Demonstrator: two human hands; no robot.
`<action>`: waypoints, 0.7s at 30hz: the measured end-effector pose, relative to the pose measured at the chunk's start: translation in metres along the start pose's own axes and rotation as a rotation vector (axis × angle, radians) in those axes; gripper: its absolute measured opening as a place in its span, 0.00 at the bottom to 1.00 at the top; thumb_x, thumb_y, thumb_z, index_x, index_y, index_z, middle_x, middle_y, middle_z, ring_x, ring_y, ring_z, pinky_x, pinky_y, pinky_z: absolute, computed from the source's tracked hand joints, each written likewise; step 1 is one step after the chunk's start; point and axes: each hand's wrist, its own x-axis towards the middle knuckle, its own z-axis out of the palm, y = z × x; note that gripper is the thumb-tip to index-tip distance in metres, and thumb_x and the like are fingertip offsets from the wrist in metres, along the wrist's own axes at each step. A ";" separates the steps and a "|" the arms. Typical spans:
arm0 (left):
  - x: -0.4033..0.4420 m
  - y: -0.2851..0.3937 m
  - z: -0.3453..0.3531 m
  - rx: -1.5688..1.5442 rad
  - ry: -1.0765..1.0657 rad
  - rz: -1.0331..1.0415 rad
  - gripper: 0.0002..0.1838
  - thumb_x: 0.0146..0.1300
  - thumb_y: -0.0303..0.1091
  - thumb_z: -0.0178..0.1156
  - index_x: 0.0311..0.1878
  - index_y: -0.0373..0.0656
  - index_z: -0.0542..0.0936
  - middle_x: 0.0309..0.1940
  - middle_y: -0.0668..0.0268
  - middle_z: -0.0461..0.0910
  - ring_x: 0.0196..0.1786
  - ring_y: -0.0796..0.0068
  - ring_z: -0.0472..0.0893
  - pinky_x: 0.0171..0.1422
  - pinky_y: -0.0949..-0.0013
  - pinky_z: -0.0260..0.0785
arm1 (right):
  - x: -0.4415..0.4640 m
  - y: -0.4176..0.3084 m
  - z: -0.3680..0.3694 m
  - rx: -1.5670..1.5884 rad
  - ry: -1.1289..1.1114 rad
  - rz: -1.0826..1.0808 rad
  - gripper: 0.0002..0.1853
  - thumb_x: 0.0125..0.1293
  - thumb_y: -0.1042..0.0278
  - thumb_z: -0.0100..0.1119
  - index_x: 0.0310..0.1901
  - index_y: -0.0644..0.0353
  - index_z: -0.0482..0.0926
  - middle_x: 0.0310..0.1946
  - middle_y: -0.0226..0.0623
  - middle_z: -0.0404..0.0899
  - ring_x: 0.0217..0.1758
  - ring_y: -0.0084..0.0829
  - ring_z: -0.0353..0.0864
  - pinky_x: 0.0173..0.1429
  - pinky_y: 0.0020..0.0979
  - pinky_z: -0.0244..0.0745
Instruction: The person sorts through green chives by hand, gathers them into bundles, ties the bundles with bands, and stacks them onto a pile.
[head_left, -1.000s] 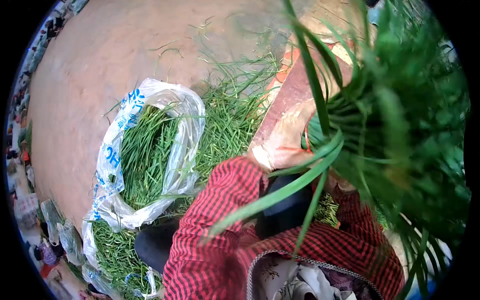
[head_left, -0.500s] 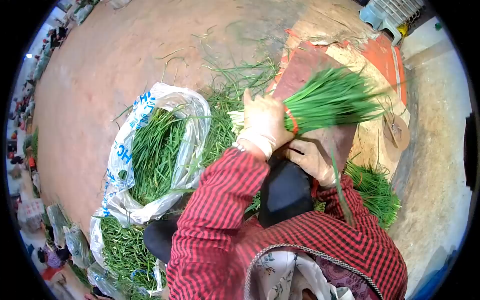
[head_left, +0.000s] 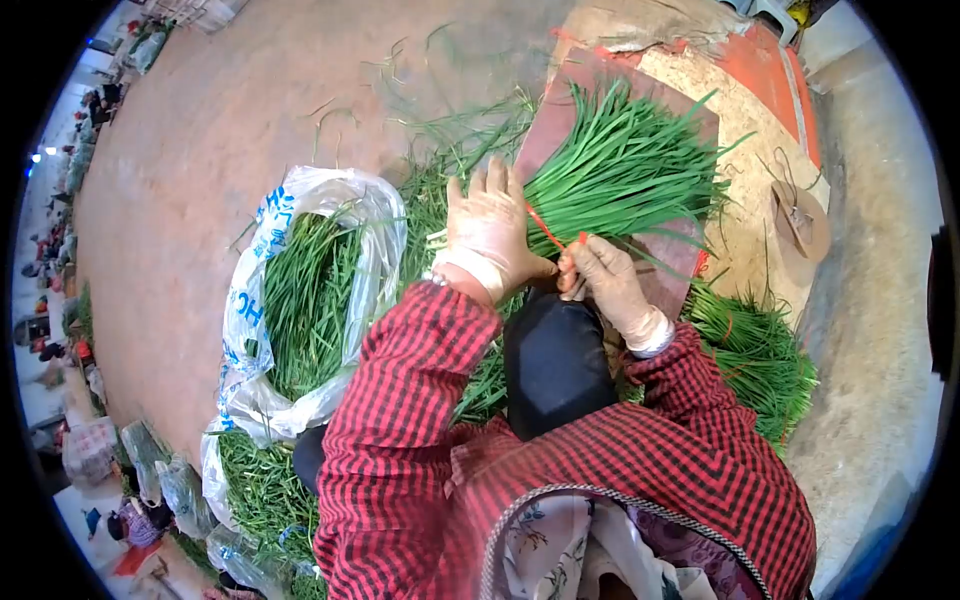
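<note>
Plastic bag (head_left: 232,345), mouth wide; loose greens (head_left: 318,310) inside. My left hand (head_left: 487,228), fingers spread over the stem end of the green bundle (head_left: 632,165), at the left edge of the board (head_left: 672,278), seemingly steadying it. Red tie (head_left: 545,229) around the bundle; my right hand (head_left: 608,283), fingertips pinching the tie, probably for tension. Leaves fanned toward the right edge.

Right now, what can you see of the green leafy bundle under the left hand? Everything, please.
The chive-like bundle has long, narrow, flat green blades, tight at the stem end and fanning loosely toward the upper right. It lies on its side on a reddish-brown board. A thin red tie crosses it near the stems; its material is unclear. The left hand rests spread over the stem end, mostly hiding it; the right hand pinches the tie beside it.
</note>
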 end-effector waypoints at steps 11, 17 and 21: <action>0.002 0.020 0.049 -0.137 -0.218 -0.036 0.62 0.37 0.57 0.76 0.71 0.31 0.58 0.51 0.49 0.76 0.49 0.52 0.80 0.52 0.59 0.75 | 0.031 -0.029 0.008 -0.524 0.068 -0.638 0.16 0.73 0.66 0.48 0.26 0.60 0.68 0.16 0.23 0.61 0.16 0.19 0.59 0.23 0.21 0.56; 0.009 0.000 0.024 -0.487 -0.316 -0.159 0.49 0.36 0.46 0.76 0.66 0.42 0.68 0.54 0.53 0.77 0.55 0.54 0.79 0.58 0.60 0.72 | 0.088 -0.074 0.041 0.306 -0.219 -0.178 0.14 0.74 0.60 0.52 0.41 0.62 0.81 0.17 0.23 0.69 0.19 0.15 0.67 0.26 0.19 0.61; 0.019 -0.035 0.032 -1.252 -0.422 -0.322 0.53 0.39 0.40 0.79 0.69 0.36 0.64 0.53 0.56 0.80 0.56 0.67 0.79 0.62 0.65 0.70 | 0.032 -0.085 -0.008 0.103 -0.173 -0.159 0.17 0.74 0.57 0.51 0.44 0.65 0.81 0.14 0.23 0.69 0.16 0.14 0.67 0.22 0.19 0.61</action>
